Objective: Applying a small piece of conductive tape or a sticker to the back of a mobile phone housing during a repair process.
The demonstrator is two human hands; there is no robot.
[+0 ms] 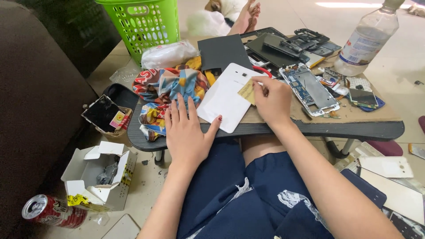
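Observation:
A white tablet back cover (226, 99) lies face down on a small dark lap table (354, 130). My right hand (271, 101) pinches a small yellowish card (247, 92) against the cover's right edge. My left hand (188, 132) rests flat on the table's near edge, fingers spread over a colourful cloth (166, 90), thumb touching the cover's lower corner. It holds nothing.
Opened tablet frames and circuit parts (310, 88) and a clear plastic bottle (366, 40) crowd the table's right side. A green basket (142, 24) stands behind. An open white box (101, 175) and a red can (51, 211) lie on the floor at left.

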